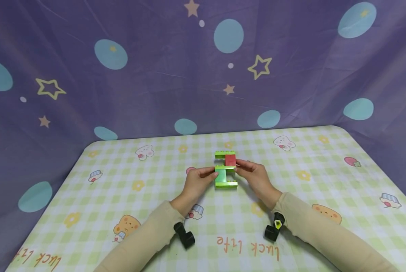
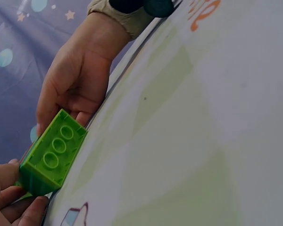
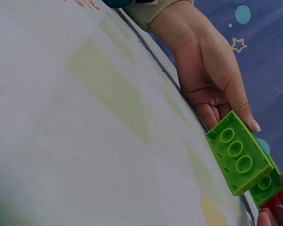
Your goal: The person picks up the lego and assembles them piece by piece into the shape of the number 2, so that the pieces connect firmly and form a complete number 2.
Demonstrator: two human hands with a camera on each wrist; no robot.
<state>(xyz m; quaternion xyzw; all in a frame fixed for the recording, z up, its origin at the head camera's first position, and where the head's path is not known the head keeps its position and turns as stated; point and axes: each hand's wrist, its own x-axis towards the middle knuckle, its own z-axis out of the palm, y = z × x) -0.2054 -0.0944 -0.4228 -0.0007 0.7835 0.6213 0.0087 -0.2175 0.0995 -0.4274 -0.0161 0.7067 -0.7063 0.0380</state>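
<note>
A small structure of toy building bricks stands on its side on the table, between both hands. In the head view it shows a red brick (image 1: 230, 160) at the far right, a darker green brick (image 1: 220, 176) at the near left, and light green bricks (image 1: 226, 185) across the far end, middle and near end. My left hand (image 1: 195, 184) pinches the structure's left side by the darker green brick. From the right, my right hand (image 1: 258, 180) grips it near the red brick. Both wrist views show the hollow underside of a light green brick (image 2: 59, 145) with round tubes.
A checked tablecloth (image 1: 148, 196) with printed cartoons and lettering covers the table. Behind it hangs a purple curtain (image 1: 162, 87) with stars and spots. Black wrist devices (image 1: 186, 236) are strapped over both beige sleeves (image 1: 325, 228).
</note>
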